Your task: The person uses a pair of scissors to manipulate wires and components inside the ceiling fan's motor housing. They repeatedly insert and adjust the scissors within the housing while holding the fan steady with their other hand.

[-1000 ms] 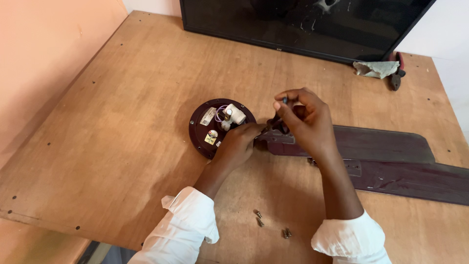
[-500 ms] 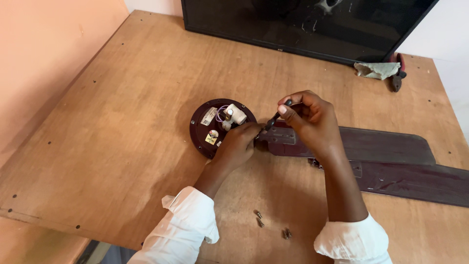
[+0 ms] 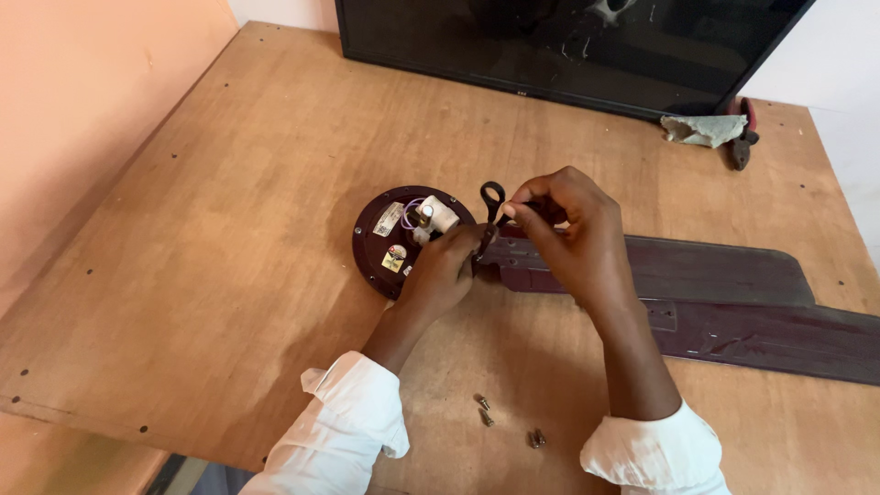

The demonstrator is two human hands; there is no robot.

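A round dark-brown fan motor (image 3: 394,240) with stickers, a white part and purple wires on top lies on the wooden table (image 3: 220,238). Two long dark-brown fan blades (image 3: 733,302) reach from it to the right. My left hand (image 3: 446,268) rests at the motor's right edge, where a blade joins it, fingers curled around something I cannot make out. My right hand (image 3: 568,225) hovers just above the blade root and pinches a black ring-handled tool (image 3: 492,203), which points down toward my left hand.
A large dark flat screen (image 3: 568,46) stands along the table's far edge. Red-handled pliers (image 3: 741,137) and a crumpled cloth (image 3: 701,128) lie at the far right. Several loose screws (image 3: 486,412) lie near the front edge between my white sleeves. A peach wall runs along the left.
My right hand has turned the black tool so that its ring handle stands up above my fingers. My left hand stays at the motor's edge.
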